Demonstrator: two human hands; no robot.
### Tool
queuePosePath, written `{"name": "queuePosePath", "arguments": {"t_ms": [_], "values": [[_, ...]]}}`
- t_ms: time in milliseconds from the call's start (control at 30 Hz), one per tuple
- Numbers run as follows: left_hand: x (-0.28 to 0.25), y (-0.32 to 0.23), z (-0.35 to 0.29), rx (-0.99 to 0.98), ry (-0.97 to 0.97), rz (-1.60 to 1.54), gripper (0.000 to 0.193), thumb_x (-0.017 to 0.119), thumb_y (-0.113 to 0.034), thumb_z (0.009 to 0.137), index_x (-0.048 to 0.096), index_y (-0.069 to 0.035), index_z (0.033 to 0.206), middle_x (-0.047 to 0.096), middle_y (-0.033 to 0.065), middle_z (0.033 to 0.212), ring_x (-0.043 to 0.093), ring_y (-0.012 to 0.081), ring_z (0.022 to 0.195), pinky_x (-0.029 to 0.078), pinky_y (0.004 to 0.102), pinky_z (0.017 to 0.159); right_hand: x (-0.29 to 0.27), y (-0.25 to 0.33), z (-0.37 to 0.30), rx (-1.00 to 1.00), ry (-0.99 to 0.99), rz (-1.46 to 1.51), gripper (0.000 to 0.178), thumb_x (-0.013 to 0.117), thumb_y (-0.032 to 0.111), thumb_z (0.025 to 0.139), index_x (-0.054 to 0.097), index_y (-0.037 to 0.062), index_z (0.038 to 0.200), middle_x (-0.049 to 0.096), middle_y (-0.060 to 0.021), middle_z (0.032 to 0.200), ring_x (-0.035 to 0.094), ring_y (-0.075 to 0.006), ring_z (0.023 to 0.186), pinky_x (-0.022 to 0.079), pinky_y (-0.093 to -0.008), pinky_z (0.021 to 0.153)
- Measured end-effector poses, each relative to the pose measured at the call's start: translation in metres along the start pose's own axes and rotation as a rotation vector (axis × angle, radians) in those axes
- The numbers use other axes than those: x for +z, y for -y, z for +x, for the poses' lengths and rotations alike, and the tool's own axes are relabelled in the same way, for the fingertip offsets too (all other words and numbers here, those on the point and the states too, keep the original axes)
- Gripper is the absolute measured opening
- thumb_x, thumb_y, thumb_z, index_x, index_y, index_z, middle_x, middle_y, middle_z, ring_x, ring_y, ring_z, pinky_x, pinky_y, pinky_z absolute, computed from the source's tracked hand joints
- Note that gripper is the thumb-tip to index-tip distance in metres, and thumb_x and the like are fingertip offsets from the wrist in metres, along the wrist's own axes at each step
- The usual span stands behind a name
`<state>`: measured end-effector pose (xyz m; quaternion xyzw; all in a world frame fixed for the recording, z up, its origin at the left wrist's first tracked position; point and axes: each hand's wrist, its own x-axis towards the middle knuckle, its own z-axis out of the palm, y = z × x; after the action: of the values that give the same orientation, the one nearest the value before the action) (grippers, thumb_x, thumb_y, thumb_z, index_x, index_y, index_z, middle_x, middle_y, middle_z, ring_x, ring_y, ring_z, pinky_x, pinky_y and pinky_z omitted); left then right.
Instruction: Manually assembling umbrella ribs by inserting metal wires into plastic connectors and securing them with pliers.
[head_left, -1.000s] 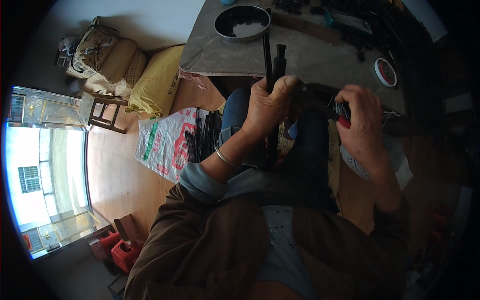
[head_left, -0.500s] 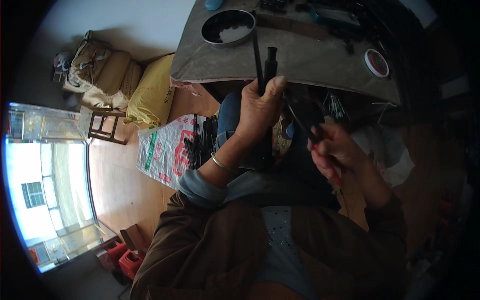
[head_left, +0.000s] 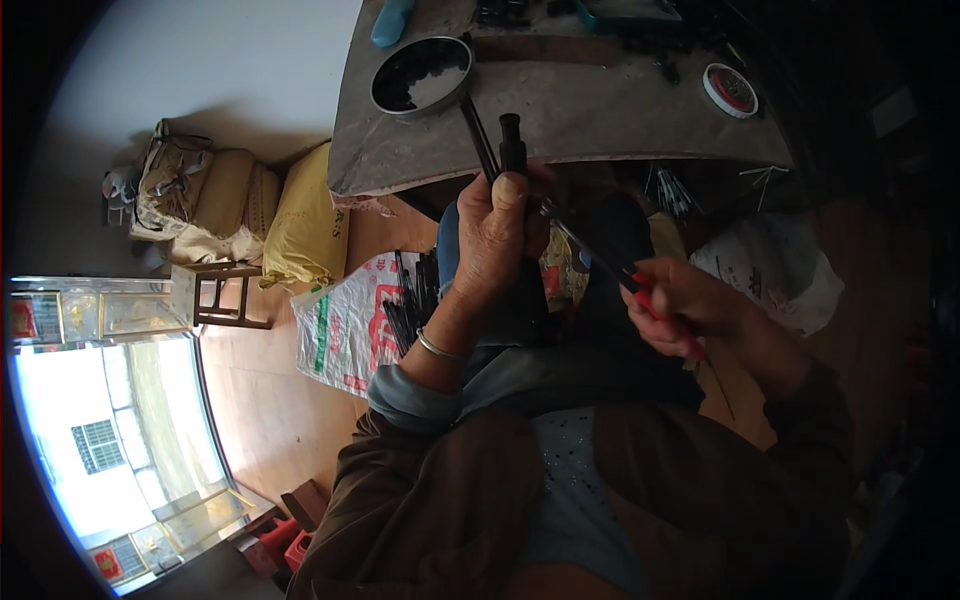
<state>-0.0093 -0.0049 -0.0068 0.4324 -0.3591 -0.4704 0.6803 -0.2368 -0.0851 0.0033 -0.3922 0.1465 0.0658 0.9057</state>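
My left hand (head_left: 492, 238) is closed around slim black rods (head_left: 480, 140) and a thicker black tube with a flared end (head_left: 511, 145), which stick up above the thumb toward the table. To its right, my right hand (head_left: 688, 308) grips a red-handled tool (head_left: 652, 300). The tool's long dark shaft (head_left: 590, 240) slants up toward my left hand, and its tip ends just beside that hand. I cannot make out the exact kind of tool. Several black rods (head_left: 408, 300) lie in a bundle by my left leg, on a white printed plastic sack (head_left: 345, 320).
Ahead is a grey-topped table (head_left: 580, 115). On it are a round pan (head_left: 425, 75) with small black pieces, a light blue object (head_left: 391, 22) and a white-rimmed round dish (head_left: 730, 91). At left, a yellow sack (head_left: 308, 225) and a small wooden stool (head_left: 230, 293) stand on the floor.
The view has shifted, so the table sits lower and further left. My right hand and the tool are farther from my left hand. The rods in my left hand lean more to the left.
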Motion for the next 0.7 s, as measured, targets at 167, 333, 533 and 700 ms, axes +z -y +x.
{"name": "queuePosePath", "arguments": {"t_ms": [167,333,533,700], "values": [[0.001,0.002,-0.005,-0.009,-0.087,-0.02,0.049,0.054,-0.05,0.092,0.057,-0.001,0.096,0.047,-0.0013,0.055,0.041,0.0062,0.041,0.03,0.0205,0.039,0.014,0.035,-0.006,0.109,-0.281,-0.905,0.038,0.059,0.011,0.085,0.049,0.0011,0.121,0.061,-0.0061,0.089,0.059,-0.0104,0.069,0.048,-0.0252,0.055],[-0.007,0.006,-0.005,0.026,-0.015,-0.115,0.043,0.057,-0.044,0.092,0.057,-0.002,0.095,0.05,-0.0006,0.058,0.044,0.0062,0.043,0.032,0.0204,0.04,0.013,0.032,-0.016,-0.017,-0.213,-0.329,0.027,0.054,0.024,0.096,0.055,-0.0016,0.103,0.064,-0.009,0.077,0.06,-0.0125,0.055,0.049,-0.0255,0.048],[0.002,-0.002,-0.006,-0.015,0.03,-0.138,0.022,0.072,-0.014,0.083,0.058,-0.001,0.095,0.052,-0.002,0.061,0.045,0.0049,0.047,0.034,0.0199,0.041,0.0,0.015,-0.01,0.081,0.097,-0.172,0.034,0.067,0.028,0.085,0.05,0.002,0.101,0.057,-0.0019,0.065,0.057,-0.011,0.05,0.047,-0.0222,0.046],[-0.002,-0.001,-0.009,0.014,-0.008,-0.109,0.026,0.068,-0.024,0.087,0.057,-0.001,0.094,0.052,-0.0011,0.06,0.045,0.0054,0.046,0.033,0.0199,0.041,0.008,0.025,-0.01,-0.355,-0.4,-0.707,0.026,0.059,0.019,0.091,0.053,-0.0018,0.105,0.065,-0.0076,0.086,0.06,-0.0105,0.059,0.048,-0.0223,0.049]]}}
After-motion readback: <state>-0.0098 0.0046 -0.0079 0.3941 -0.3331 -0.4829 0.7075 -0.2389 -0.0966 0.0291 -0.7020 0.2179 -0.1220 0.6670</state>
